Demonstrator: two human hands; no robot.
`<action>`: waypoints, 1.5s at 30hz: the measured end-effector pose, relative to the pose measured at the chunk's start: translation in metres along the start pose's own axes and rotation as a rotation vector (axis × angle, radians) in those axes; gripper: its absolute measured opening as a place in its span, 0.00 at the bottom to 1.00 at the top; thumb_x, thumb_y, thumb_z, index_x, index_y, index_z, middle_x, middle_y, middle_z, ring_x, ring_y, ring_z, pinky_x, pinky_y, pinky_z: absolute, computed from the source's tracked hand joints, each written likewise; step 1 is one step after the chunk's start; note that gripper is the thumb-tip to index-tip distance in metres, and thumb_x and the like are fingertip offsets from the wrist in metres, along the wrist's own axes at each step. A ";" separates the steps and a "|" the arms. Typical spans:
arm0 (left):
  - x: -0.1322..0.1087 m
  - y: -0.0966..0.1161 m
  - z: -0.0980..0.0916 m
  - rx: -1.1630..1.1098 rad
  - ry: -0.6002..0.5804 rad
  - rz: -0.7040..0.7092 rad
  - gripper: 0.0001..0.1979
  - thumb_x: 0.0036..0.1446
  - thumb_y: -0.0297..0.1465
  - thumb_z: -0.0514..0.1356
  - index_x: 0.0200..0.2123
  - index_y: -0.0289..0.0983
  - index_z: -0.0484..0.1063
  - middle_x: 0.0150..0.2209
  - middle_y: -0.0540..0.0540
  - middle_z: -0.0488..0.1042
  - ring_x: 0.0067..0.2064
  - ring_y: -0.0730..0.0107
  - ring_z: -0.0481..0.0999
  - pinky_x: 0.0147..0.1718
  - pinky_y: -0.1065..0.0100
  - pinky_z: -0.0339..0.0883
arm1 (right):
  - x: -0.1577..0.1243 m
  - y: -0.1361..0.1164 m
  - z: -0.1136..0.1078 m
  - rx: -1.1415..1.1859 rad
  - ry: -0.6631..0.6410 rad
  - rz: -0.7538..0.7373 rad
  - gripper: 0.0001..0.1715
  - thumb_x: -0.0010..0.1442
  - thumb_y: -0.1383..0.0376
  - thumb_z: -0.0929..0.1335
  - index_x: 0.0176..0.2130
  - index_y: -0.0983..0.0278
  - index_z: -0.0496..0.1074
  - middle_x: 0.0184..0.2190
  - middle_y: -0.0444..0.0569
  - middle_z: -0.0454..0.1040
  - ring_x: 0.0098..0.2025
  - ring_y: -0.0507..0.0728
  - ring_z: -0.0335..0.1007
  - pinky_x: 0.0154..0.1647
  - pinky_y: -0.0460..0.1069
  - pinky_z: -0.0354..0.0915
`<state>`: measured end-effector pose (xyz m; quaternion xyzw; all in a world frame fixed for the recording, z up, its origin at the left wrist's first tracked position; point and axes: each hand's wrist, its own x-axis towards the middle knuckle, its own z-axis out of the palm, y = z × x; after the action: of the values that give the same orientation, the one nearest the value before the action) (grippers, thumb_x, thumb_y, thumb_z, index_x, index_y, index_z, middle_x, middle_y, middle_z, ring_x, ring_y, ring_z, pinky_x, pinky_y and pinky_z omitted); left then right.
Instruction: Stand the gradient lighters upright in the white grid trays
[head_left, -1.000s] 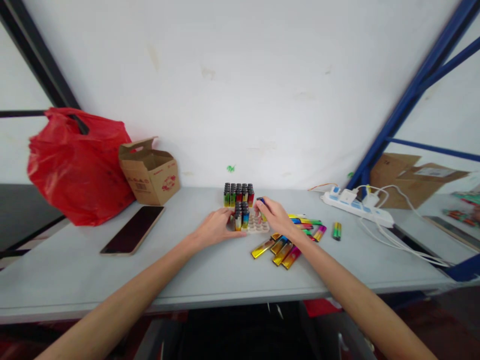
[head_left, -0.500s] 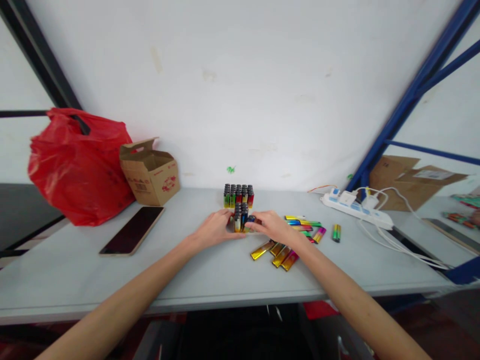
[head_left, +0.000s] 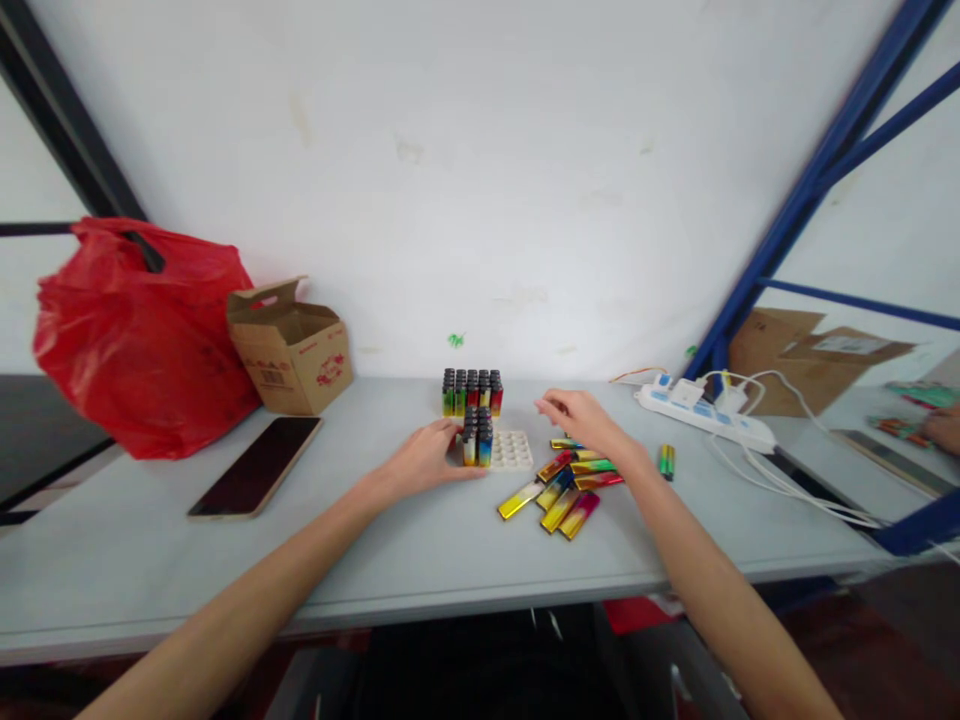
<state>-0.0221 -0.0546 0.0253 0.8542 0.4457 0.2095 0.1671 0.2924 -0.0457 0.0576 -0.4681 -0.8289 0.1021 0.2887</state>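
Observation:
A white tray of round holes [head_left: 514,450] lies on the table. Upright lighters [head_left: 478,440] with black tops and shiny bodies fill its left part; the holes on its right are bare. My left hand [head_left: 429,457] grips the tray's left side, its thumb along the front edge. My right hand [head_left: 585,418] hovers right of the tray, fingers curled together, nothing visible in them. Under and in front of it lies a loose pile of metallic lighters [head_left: 559,510], in yellow, red, blue and green. Behind the tray stands a block of upright lighters [head_left: 472,394].
A phone [head_left: 259,467], a cardboard box [head_left: 300,360] and a red plastic bag [head_left: 142,340] are at left. One green and yellow lighter [head_left: 667,461] lies apart at right, near a power strip [head_left: 705,417] with cables. Another person's hand [head_left: 943,428] shows far right.
My right hand has drawn away from the tray to the right and let go of a dark-topped lighter there. My left hand stays at the tray. The tray's bare holes now show.

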 end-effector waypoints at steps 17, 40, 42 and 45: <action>-0.001 -0.004 -0.003 0.013 -0.024 0.044 0.31 0.54 0.56 0.70 0.48 0.37 0.77 0.47 0.42 0.79 0.43 0.54 0.78 0.43 0.60 0.73 | -0.077 0.050 -0.051 -0.019 -0.288 0.133 0.19 0.65 0.50 0.69 0.41 0.59 0.83 0.42 0.55 0.83 0.45 0.66 0.79 0.51 0.59 0.72; 0.000 -0.004 -0.003 0.027 -0.027 0.057 0.30 0.53 0.57 0.69 0.43 0.36 0.75 0.43 0.41 0.78 0.40 0.55 0.77 0.40 0.60 0.70 | 0.000 0.008 -0.003 0.994 0.180 0.315 0.30 0.56 0.40 0.78 0.37 0.60 0.73 0.35 0.45 0.76 0.35 0.54 0.73 0.41 0.51 0.72; 0.001 -0.006 -0.003 0.040 -0.040 0.050 0.31 0.52 0.58 0.69 0.41 0.37 0.74 0.41 0.43 0.78 0.39 0.56 0.76 0.39 0.60 0.69 | 0.012 -0.006 0.003 1.083 0.109 0.300 0.31 0.55 0.39 0.78 0.40 0.59 0.70 0.34 0.44 0.77 0.31 0.53 0.71 0.36 0.51 0.72; 0.001 -0.008 -0.005 0.037 -0.050 0.045 0.31 0.50 0.58 0.70 0.41 0.37 0.74 0.41 0.44 0.78 0.39 0.57 0.76 0.39 0.61 0.69 | 0.024 -0.022 0.012 1.119 0.038 0.272 0.32 0.55 0.40 0.77 0.44 0.58 0.69 0.25 0.37 0.67 0.22 0.49 0.58 0.22 0.45 0.59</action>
<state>-0.0291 -0.0489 0.0260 0.8719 0.4259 0.1835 0.1574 0.2595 -0.0362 0.0667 -0.3484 -0.5759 0.5528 0.4913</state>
